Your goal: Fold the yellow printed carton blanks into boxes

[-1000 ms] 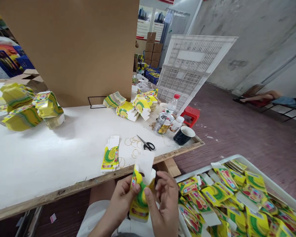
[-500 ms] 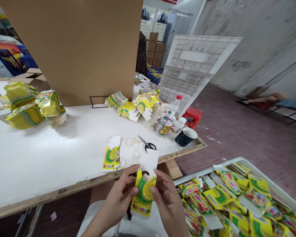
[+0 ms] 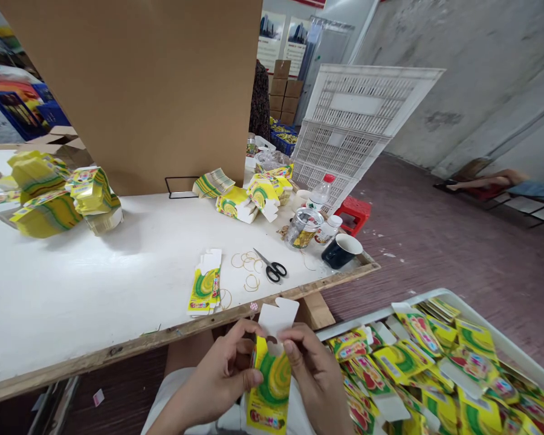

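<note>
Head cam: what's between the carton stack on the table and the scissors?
Several thin, tan loops, probably rubber bands, lie between the stack and scissors, seen in the head view.

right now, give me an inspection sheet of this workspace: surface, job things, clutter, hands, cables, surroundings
Surface: white table, wooden edge
Job's things: box held, top flap raised; flat stack on the table; bundles at left; tray of boxes at right
Clutter: scissors, thin bands, jar, mug, red-capped bottle on the table; scrap on the floor
Hands: left hand grips the box's left side; right hand touches its upper right
Cables: nothing seen on the table
Surroundings: cardboard panel, white crates, red stool, someone's legs far right
</note>
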Tool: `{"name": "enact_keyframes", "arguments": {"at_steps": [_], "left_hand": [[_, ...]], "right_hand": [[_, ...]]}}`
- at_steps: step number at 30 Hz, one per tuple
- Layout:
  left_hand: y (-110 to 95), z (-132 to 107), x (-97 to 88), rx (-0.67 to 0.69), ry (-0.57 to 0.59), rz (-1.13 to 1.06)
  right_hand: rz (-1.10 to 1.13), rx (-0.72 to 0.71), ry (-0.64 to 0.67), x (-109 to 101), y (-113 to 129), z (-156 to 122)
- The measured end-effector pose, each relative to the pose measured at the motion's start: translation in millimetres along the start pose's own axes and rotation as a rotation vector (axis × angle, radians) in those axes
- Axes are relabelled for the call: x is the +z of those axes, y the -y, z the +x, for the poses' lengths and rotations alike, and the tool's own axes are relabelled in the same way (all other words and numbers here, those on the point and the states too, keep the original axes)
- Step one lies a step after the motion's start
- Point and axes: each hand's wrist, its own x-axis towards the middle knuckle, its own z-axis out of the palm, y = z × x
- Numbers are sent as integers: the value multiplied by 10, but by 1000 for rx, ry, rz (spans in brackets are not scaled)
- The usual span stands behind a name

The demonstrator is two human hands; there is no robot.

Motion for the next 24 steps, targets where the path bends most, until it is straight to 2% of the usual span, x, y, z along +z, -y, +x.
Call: {"name": "enact_keyframes", "arguments": {"at_steps": [3, 6, 9, 11, 14, 17, 19, 24], "left_hand": [[-1, -7, 6, 24, -14, 59], [15, -1, -7, 50, -38, 134], [59, 13, -19, 79, -147, 236], [74, 13, -20, 85, -180, 285], [44, -7, -11, 92, -142, 304], [-12, -24, -3, 71, -59, 269], [-20, -16, 1, 52, -45, 185], [47, 49, 33, 5, -141, -46]], "right_hand": [[95, 51, -133, 29, -31, -7], [-62, -62, -64, -54, -16, 12], [-186, -155, -1, -143, 7, 36], [-202, -75, 26, -145, -12, 33], [-203, 80, 32, -74, -96, 5], [-217, 104, -1, -2, -163, -20], [-247, 96, -18, 20, -164, -27], [-272, 86, 32, 7, -102, -28]]}}
